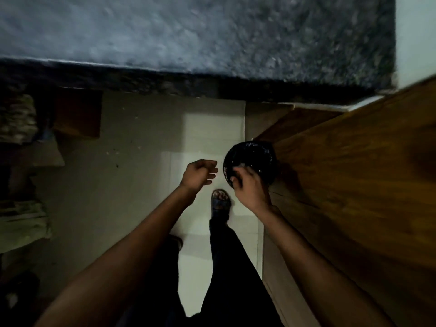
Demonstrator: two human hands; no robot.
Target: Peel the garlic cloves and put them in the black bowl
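Black bowl (252, 156) gripped at its rim by right hand (247, 187); left hand (199, 173) loosely curled, holding nothing

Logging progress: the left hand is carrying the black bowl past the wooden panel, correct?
Not quite. In the head view the right hand holds the black bowl beside the wooden panel; the left hand is loosely curled and holds nothing.
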